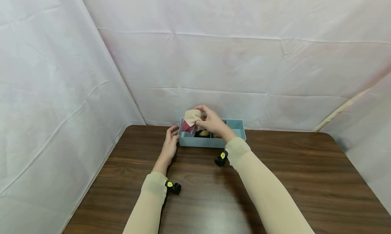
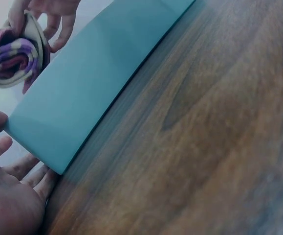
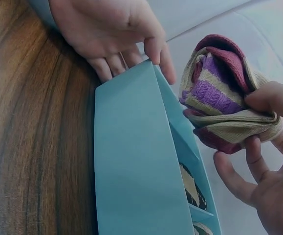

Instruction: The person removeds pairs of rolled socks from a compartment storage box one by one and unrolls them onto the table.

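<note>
Well, the right hand (image 1: 212, 121) pinches the rolled sock (image 1: 191, 117) between thumb and fingers, probably so its layers stay together, over the left compartment (image 1: 185, 134) of the box (image 1: 200, 143); the left hand (image 1: 169, 144) rests loosely against that end, perhaps to steady it on the table (image 1: 290, 159).

Wood-grain worktop (image 1: 305, 166) across lower half of head view, dark brown, far corners rounded. Directly on it, near frame centre at far edge: light-blue compartmented box (image 1: 195, 142), set lengthwise.
</note>
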The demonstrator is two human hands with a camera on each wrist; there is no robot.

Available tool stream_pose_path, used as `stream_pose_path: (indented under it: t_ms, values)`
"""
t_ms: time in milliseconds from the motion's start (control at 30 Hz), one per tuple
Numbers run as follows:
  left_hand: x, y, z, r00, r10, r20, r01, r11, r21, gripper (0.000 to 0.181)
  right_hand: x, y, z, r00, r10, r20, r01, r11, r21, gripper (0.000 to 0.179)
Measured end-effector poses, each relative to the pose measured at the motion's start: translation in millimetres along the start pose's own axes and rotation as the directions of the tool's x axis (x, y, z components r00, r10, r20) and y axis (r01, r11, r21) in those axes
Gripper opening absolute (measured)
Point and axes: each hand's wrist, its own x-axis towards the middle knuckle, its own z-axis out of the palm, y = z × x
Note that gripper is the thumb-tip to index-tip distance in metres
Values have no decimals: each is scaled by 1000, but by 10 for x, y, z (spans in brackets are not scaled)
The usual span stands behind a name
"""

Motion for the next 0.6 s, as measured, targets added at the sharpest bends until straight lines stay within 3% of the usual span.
stream_pose_path:
  t_ms: [233, 400, 500, 600]
  values:
    - [2, -23, -52, 999, -33, -4, 33, 999, 20, 54, -133, -18, 6, 999, -13, -37, 15, 998, 57, 50]
    - [-16, 38, -111, 999, -45, -23, 46, 998, 43, 55, -242, -6, 26, 998, -10, -69, 18, 993, 118, 52]
    - [-16, 96, -130, 997, -4, -76, 11, 996, 91, 52, -298, 18, 31, 997, -28, -68, 38, 990, 139, 52]
    - [-22, 200, -126, 986, 105, -130, -90, 989, 118, 47, -355, 48, 32, 997, -47, -53, 55, 986, 159, 53]
